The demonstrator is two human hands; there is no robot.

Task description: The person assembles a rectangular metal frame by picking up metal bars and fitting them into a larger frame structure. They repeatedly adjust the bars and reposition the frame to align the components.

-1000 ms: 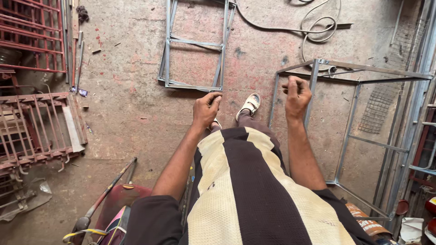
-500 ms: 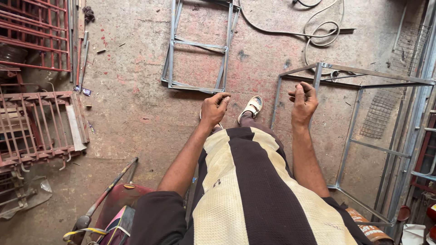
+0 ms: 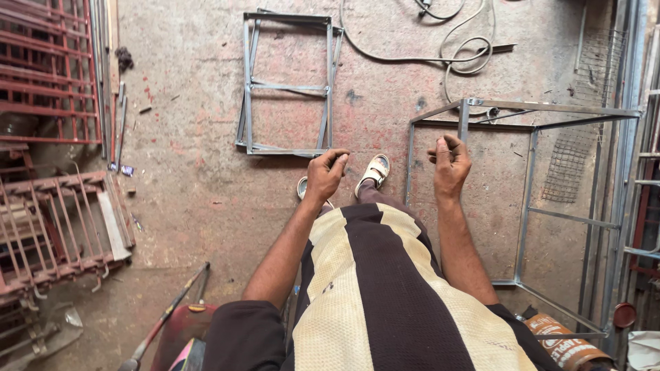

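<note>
Left hand (image 3: 326,173) — clenched, empty, beside sandalled foot (image 3: 373,172) | right hand (image 3: 449,163) — curled, empty, above metal frame (image 3: 528,199)

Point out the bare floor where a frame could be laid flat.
Bare concrete lies between the red grilles and the flat frame, running down toward the person's left hand. Crowded: the cable at top, the box frame by the right hand.

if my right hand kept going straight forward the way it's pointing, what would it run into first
Most likely the top bar of the grey metal frame standing just ahead of your right hand. The hand is curled loosely and touches nothing. Depth is hard to judge from above, so it might pass over the bar.
</note>
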